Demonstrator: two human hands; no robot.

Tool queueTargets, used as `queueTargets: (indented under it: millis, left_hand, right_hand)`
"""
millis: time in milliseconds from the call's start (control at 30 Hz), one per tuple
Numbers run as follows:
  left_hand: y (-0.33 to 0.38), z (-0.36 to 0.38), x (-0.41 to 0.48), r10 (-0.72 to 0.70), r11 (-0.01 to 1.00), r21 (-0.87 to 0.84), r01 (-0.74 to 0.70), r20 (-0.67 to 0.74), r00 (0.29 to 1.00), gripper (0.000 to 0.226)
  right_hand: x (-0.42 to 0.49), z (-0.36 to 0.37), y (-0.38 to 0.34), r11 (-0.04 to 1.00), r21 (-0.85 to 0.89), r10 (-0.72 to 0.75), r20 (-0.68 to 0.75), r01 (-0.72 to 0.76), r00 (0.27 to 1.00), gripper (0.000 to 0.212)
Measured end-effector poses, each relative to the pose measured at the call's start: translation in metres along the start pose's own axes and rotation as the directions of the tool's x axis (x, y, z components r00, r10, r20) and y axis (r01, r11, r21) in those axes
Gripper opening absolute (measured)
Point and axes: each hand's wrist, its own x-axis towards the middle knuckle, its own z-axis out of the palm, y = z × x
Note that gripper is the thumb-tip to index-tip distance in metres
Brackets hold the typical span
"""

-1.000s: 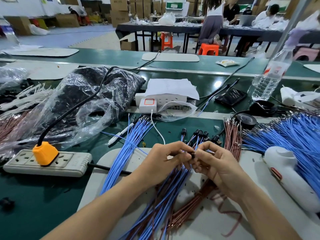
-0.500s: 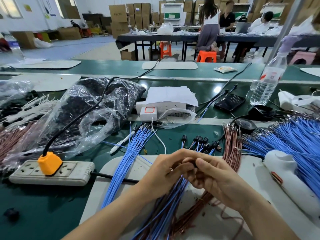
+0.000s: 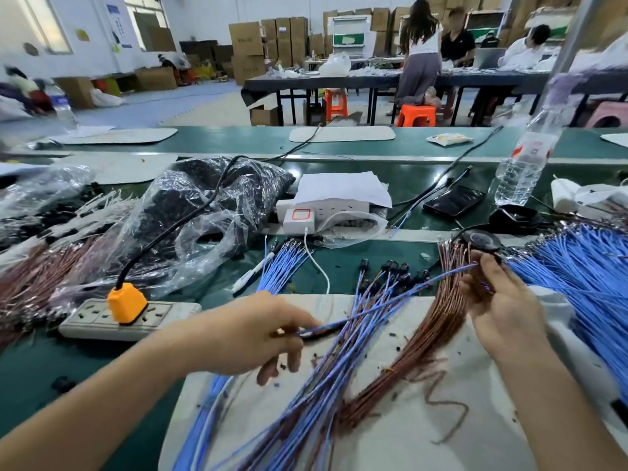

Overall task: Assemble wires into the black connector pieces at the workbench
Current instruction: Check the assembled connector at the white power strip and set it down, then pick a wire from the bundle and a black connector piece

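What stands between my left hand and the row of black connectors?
Only blue and brown wires, fanned over the mat between the left hand and the black connectors they feed; nothing else visible.

walls white | floor blue | cardboard boxes stacked | orange stools | windows left

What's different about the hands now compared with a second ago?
The hands, joined mid-mat before, have pulled apart: the left hand went left, the right hand went right towards the brown wires, with a wire stretched between them. Power strip and bottle stayed put.
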Motion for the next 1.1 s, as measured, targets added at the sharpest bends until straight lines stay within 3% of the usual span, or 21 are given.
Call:
queueTargets:
  millis: [67,100,133,200,267,300,400,467,600,667,733,800,833,900,967,1033,1100]
  left_hand:
    - [0.003,-0.006,-0.023,-0.013,0.998,0.063,0.000,0.200,0.980,0.024]
    - [0.002,-0.009,-0.030,-0.033,0.995,0.102,0.010,0.226,0.974,0.023]
    - [-0.001,-0.012,-0.031,-0.051,0.987,0.162,0.022,0.180,0.982,0.021]
    - [-0.016,-0.018,-0.019,-0.078,0.957,0.275,0.095,-0.073,0.994,0.016]
    - [-0.035,-0.020,0.001,-0.142,0.932,0.274,0.239,-0.331,0.933,0.012]
    - [-0.044,-0.018,0.011,-0.185,0.912,0.272,0.306,-0.392,0.901,0.012]
    - [-0.062,-0.009,0.031,-0.258,0.860,0.313,0.403,-0.415,0.873,0.020]
    - [-0.065,-0.009,0.034,-0.273,0.859,0.291,0.421,-0.435,0.858,0.017]
    - [-0.065,-0.012,0.031,-0.320,0.864,0.199,0.462,-0.491,0.810,0.021]
    - [-0.062,-0.012,0.028,-0.334,0.870,0.160,0.466,-0.504,0.797,0.021]
    - [-0.059,-0.012,0.021,-0.326,0.897,0.078,0.434,-0.547,0.771,0.018]
    - [-0.055,-0.011,0.013,-0.281,0.925,0.023,0.380,-0.631,0.723,0.015]
    - [-0.054,-0.009,0.009,-0.253,0.937,0.011,0.349,-0.668,0.700,0.013]
    - [-0.050,-0.002,0.002,-0.199,0.961,-0.010,0.276,-0.719,0.666,0.011]
    - [-0.046,0.006,-0.002,-0.139,0.979,-0.008,0.203,-0.758,0.637,0.011]
    - [-0.045,0.015,-0.003,-0.089,0.989,0.004,0.146,-0.776,0.624,0.012]
    - [-0.049,0.026,-0.005,-0.096,0.995,-0.052,0.088,-0.774,0.626,0.015]
  right_hand:
    - [0.000,0.002,0.005,0.997,-0.075,-0.035,-0.009,0.035,0.999,0.011]
    - [-0.002,0.003,0.009,0.991,-0.118,-0.064,0.010,0.065,0.998,0.013]
    - [-0.004,0.005,0.013,0.982,-0.162,-0.091,0.047,0.098,0.995,0.015]
    - [-0.010,0.008,0.022,0.952,-0.270,-0.109,0.133,0.142,0.985,0.018]
    - [-0.014,0.009,0.030,0.902,-0.397,-0.107,0.183,0.173,0.977,0.028]
    - [-0.015,0.009,0.033,0.873,-0.452,-0.104,0.197,0.185,0.975,0.037]
    - [-0.018,0.008,0.039,0.744,-0.626,-0.101,0.238,0.232,0.966,0.059]
    - [-0.018,0.006,0.042,0.689,-0.684,-0.088,0.251,0.241,0.964,0.063]
    - [-0.021,0.009,0.044,0.626,-0.726,-0.120,0.270,0.284,0.955,0.055]
    - [-0.023,0.011,0.043,0.536,-0.773,-0.183,0.286,0.339,0.941,0.048]
    - [-0.029,0.016,0.039,0.412,-0.791,-0.329,0.334,0.452,0.884,0.033]
    - [-0.045,0.028,0.033,0.443,-0.720,-0.403,0.372,0.534,0.836,0.009]
    - [-0.056,0.037,0.034,0.505,-0.677,-0.335,0.418,0.535,0.845,0.003]
    - [-0.080,0.063,0.048,0.656,-0.656,0.032,0.518,0.373,0.855,0.023]
    - [-0.096,0.094,0.072,0.713,-0.688,0.357,0.518,0.131,0.778,0.034]
    - [-0.106,0.118,0.095,0.775,-0.632,0.433,0.514,-0.015,0.741,0.030]
    - [-0.108,0.131,0.111,0.822,-0.569,0.381,0.521,-0.022,0.764,0.029]
